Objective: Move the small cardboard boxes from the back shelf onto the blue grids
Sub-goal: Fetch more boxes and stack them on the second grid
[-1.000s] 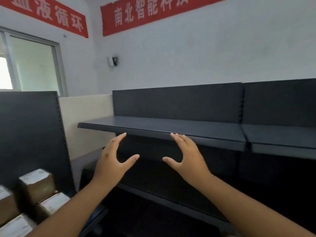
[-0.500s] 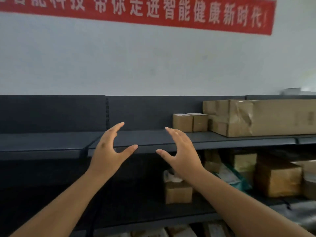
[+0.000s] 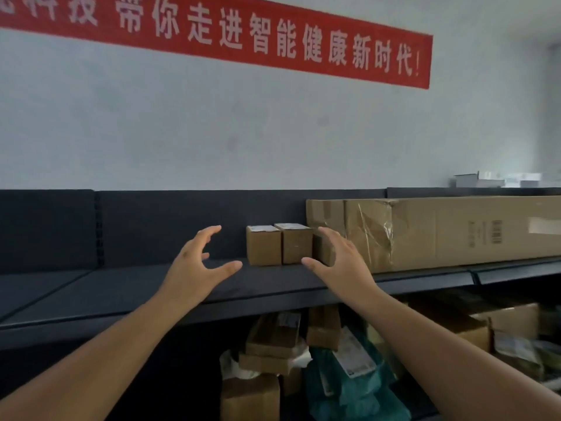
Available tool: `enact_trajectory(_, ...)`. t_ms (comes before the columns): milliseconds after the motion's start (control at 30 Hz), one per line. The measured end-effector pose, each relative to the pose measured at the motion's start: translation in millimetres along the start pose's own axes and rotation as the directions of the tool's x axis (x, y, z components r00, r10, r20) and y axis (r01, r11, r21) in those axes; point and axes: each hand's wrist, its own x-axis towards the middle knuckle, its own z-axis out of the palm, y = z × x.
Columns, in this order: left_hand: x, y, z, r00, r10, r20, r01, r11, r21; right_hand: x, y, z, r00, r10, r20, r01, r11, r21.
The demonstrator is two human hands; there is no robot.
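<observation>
Where dark shelf point(image 3: 121, 287) runs along white wall point(image 3: 273, 132), red banner point(image 3: 243, 34) with white characters hangs high. Long carton point(image 3: 455, 232) lies on shelf at right, torn tape at its left end. Lower tier holds jumbled cartons point(image 3: 273, 338) and teal bags point(image 3: 358, 387). Two small boxes point(image 3: 279, 247) stand upright, touching, just left of carton, labels on top. Both hands empty. Left hand point(image 3: 197, 265) raised left of boxes, apart from them, fingers spread and curved. Right hand point(image 3: 343, 262) at right box's near corner, fingers spread; contact unclear.
</observation>
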Motion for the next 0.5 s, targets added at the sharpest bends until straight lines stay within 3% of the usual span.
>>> enact_trajectory(267,90.5,-35.5,40.1,0.986,-0.032,0.162,0.022,0.998,0.060,86.4,38.4,38.4,0.996,0.082,0.026,-0.080,0.995,-0.058)
enact_trajectory(500,144.8,-57.7,84.1,0.956,-0.085,0.282,0.061,0.994,0.093,128.1,64.2,71.9,0.960,0.210,0.186,-0.209,0.978,-0.027)
